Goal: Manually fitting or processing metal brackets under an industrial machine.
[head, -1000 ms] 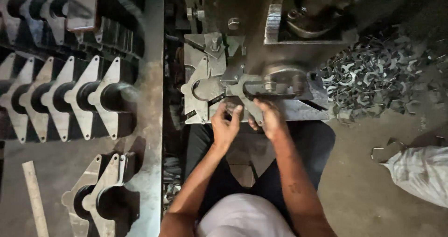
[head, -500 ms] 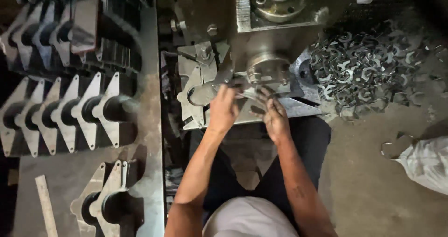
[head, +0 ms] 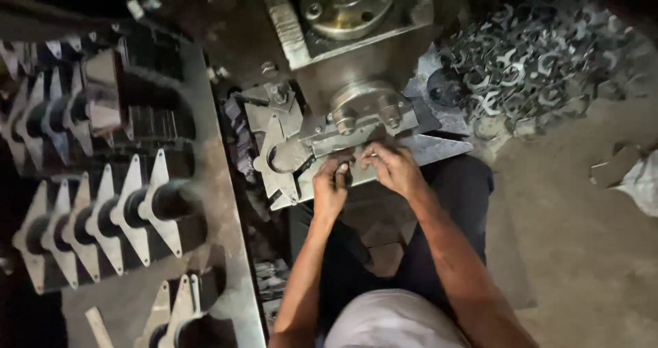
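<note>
My left hand (head: 332, 187) is curled shut, fingers pinched on the near edge of a flat metal plate (head: 346, 173) lying on the press bed. My right hand (head: 394, 168) sits just beside it, fingers bent together and pressing on the same plate; whether they grip or only steady it, I cannot tell. Directly beyond my fingertips is the round press die (head: 367, 111), its clamp bar touching the plate's far side. Left of my left hand lies a cut plate with a round notch (head: 277, 157). Farther left, rows of stacked notched plates (head: 103, 214) stand on edge. Far right of my right hand is a heap of small cut scraps (head: 521, 60). I judge it wise to keep fingertips at the near edge, clear of the die.
</note>
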